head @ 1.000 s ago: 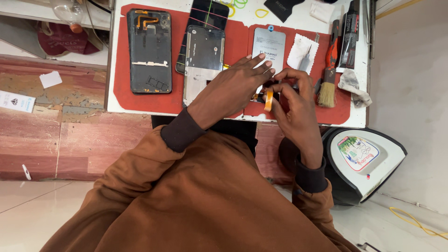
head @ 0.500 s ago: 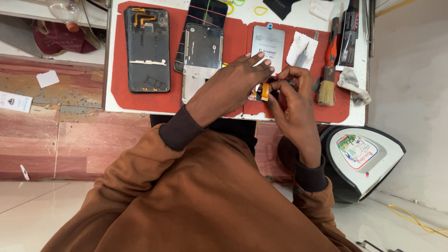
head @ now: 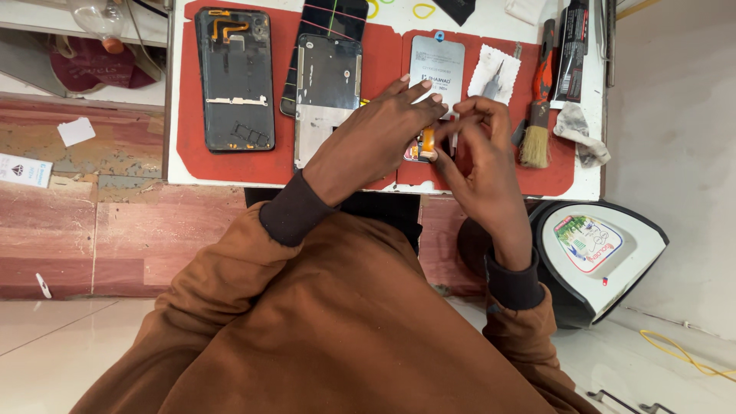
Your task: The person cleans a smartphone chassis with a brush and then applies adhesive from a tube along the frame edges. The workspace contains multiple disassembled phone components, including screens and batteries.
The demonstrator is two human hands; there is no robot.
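Your left hand [head: 376,142] and right hand [head: 479,153] both pinch a small orange flex part [head: 427,143] above the red mat [head: 284,165], close to the counter's near edge [head: 230,180]. A slip could drop it floorward; the brush [head: 534,115] crowds the right.

Looks like a phone repair workshop. On the white counter [head: 175,115], a red work mat [head: 383,54] carrying an opened phone back housing [head: 234,80], a bare metal phone frame [head: 328,92], a cracked screen [head: 333,19]; near the counter's right edge, a cleaning brush [head: 535,115], tweezers [head: 610,38], a crumpled cloth [head: 579,130].
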